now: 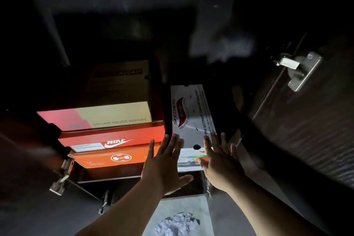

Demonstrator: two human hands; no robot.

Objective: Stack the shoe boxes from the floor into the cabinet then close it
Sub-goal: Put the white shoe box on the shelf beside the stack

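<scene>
A white Skechers shoe box (pixel 189 113) lies inside the dark cabinet (pixel 122 15), right of a stack of three boxes. The stack has a beige and pink box (pixel 107 115) on top, a red Nike box (pixel 113 138) under it and an orange box (pixel 107 159) at the bottom. My left hand (pixel 164 166) is open with fingers spread flat against the white box's near end, at its left corner. My right hand (pixel 220 161) is open the same way at its right corner. Both palms cover part of the box's end label.
The open right cabinet door (pixel 310 124) with a metal hinge (pixel 298 69) stands close to my right arm. A left door hinge (pixel 59 184) hangs at the lower left. A pale marbled floor tile (pixel 180 216) shows below the shelf edge.
</scene>
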